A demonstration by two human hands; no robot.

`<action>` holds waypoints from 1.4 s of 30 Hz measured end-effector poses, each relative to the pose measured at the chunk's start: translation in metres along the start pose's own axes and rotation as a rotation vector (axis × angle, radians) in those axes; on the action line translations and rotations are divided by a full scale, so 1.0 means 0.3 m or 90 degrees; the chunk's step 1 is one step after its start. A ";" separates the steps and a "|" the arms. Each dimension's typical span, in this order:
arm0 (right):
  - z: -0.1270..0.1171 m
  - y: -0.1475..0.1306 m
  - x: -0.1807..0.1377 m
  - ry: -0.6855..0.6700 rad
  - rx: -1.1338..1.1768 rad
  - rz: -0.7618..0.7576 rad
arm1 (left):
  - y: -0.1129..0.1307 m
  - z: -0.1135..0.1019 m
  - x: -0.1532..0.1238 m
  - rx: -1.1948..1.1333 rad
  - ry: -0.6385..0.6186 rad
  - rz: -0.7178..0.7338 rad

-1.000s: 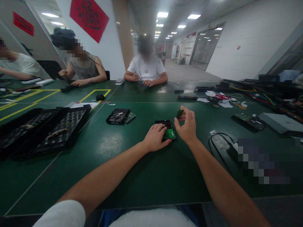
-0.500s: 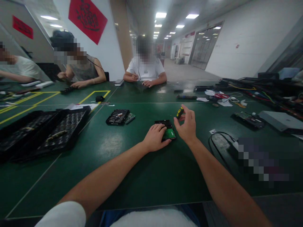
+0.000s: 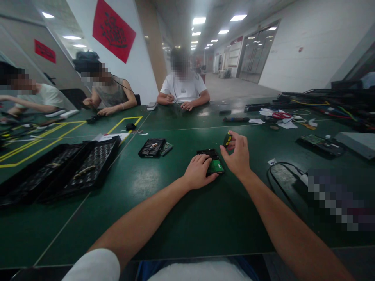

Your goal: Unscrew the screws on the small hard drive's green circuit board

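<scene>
A black hard drive [image 3: 211, 155] with a green circuit board on top lies on the green table [image 3: 181, 210] in front of me. My left hand [image 3: 199, 171] rests flat on its near left part, fingers spread over it. My right hand [image 3: 238, 155] is raised just right of the drive, fingers pinched round the yellow and black handle of a small screwdriver [image 3: 227, 139] held upright over the drive's right edge.
A second opened drive [image 3: 152, 147] lies further left. Black compartment trays [image 3: 61, 168] fill the left side. A black cable [image 3: 281, 175] loops at the right, with boards [image 3: 319, 143] and wires beyond. Three people sit at the far and left edges.
The view has shifted slightly, so everything sits a little further right in the picture. My hands keep the same pose on the drive and the screwdriver.
</scene>
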State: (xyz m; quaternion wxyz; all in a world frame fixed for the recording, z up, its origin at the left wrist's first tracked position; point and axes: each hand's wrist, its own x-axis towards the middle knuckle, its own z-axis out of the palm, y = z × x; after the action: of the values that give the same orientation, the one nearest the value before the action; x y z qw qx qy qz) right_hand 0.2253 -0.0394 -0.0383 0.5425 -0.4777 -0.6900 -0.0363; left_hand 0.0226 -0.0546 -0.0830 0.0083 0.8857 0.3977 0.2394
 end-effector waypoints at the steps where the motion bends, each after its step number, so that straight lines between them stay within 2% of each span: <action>1: 0.001 0.002 0.000 0.002 -0.001 0.001 | 0.000 0.000 0.000 0.001 -0.001 0.000; 42: 0.004 -0.005 -0.006 -0.036 0.054 0.011 | -0.001 0.005 0.000 -0.004 -0.008 -0.005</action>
State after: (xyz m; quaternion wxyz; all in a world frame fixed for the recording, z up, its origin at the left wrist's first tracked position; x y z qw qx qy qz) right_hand 0.2232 -0.0406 -0.0394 0.5428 -0.4608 -0.7020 0.0116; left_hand 0.0232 -0.0543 -0.0843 0.0145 0.8854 0.4005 0.2354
